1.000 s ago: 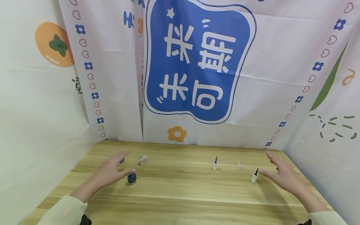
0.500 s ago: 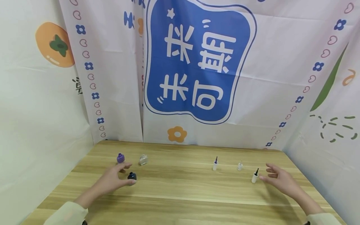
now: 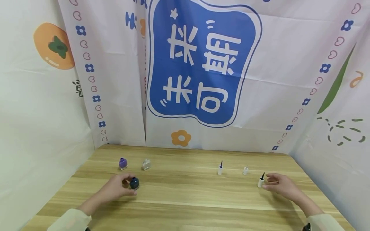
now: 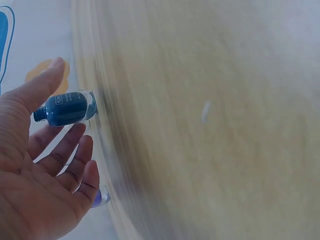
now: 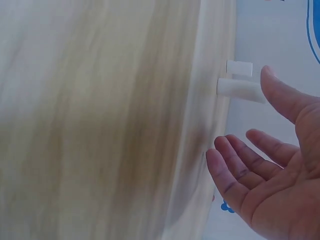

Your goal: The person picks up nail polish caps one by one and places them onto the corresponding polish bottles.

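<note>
A dark blue nail polish bottle (image 3: 134,183), uncapped, stands upright on the left of the table. My left hand (image 3: 117,187) is around its left side, thumb and fingers spread; the left wrist view has the bottle (image 4: 67,108) between the thumb and the loosely bent fingers, not gripped. On the right, a white nail polish cap (image 3: 260,183) stands with its black brush pointing up. Close beside it, my right hand (image 3: 281,184) has thumb and fingers parted. In the right wrist view, the thumb overlaps the end of that cap (image 5: 239,89).
Behind the left hand stand an uncapped purple polish bottle (image 3: 123,164) and a clear one (image 3: 146,164). Toward the right are a white cap with a purple brush (image 3: 220,169) and another with a pale brush (image 3: 245,170). Printed cloth (image 3: 121,80) hangs around the wooden table (image 3: 185,199).
Both hands have come lower, the left around the dark blue bottle and the right to the black-brush cap. The purple bottle, hidden at first behind the left hand, now shows fully.
</note>
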{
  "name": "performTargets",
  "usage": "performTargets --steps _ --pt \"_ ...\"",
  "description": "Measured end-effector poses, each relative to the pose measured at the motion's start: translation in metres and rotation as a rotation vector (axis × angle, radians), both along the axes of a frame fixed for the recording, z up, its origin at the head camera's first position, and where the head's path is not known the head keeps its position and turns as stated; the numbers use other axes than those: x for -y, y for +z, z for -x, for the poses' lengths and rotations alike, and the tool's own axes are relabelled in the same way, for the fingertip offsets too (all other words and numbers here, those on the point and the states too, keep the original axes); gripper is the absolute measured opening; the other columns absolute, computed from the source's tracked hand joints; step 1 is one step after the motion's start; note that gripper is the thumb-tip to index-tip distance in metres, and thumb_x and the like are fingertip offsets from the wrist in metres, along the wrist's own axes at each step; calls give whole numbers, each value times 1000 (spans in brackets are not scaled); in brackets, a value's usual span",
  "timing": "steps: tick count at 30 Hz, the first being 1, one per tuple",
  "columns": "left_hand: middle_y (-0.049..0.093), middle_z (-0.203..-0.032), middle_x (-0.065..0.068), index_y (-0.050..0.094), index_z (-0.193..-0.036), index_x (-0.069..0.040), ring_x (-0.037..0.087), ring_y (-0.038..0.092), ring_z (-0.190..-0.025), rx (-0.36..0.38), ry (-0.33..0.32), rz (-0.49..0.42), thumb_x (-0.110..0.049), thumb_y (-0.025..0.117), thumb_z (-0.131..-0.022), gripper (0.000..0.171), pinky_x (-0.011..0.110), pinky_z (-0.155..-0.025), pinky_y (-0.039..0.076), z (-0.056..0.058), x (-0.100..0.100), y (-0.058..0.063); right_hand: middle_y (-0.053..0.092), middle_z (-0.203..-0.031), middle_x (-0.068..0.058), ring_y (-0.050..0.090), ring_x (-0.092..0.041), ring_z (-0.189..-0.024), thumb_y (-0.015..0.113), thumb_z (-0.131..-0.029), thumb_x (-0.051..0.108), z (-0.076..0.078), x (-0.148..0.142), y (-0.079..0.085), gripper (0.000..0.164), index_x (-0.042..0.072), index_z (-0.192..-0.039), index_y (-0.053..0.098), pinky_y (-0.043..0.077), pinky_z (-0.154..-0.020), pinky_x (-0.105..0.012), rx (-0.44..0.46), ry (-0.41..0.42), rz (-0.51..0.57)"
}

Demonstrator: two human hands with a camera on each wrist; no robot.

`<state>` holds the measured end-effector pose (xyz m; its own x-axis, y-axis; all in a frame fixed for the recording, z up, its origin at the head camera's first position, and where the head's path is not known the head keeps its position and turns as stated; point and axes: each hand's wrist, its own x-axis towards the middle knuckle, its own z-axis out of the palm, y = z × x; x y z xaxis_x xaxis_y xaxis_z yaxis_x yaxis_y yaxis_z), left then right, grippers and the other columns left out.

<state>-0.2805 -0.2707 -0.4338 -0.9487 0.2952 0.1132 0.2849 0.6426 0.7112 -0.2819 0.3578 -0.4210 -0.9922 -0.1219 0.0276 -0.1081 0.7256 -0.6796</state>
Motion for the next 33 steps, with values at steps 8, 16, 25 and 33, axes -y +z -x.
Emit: performTargets --steps 8,16,25,33 --pt "64 -91 1 65 -111 0 20 56 -80 26 -10 -19 -20 87 -69 52 26 -68 49 2 1 -6 66 -103 -18 63 -32 -95 78 -83 20 9 7 -4 59 -18 -121 53 55 -74 -33 6 -22 20" --pt "62 -87 2 66 -107 -1 20 51 -76 15 21 -17 -19 85 -72 44 26 -63 44 3 0 -8 67 -97 -12 61 -25 -90 78 -82 16 15 8 -8 50 -17 -113 57 52 -71 -30 -8 -36 8" --pt "62 -84 1 68 -103 -2 18 52 -73 -11 13 -25 -17 83 -75 35 25 -62 45 2 -1 -9 65 -90 -6 56 -19 -82 78 -81 13 19 9 -13 37 -11 -105 63 49 -67 -30 1 -69 11" --pt "63 -86 1 67 -103 0 18 55 -76 -33 24 -6 -14 80 -78 31 25 -65 48 2 -1 -8 64 -89 -5 52 -19 -79 77 -82 11 19 9 -13 26 -6 -99 66 45 -65 -29 3 -70 38"
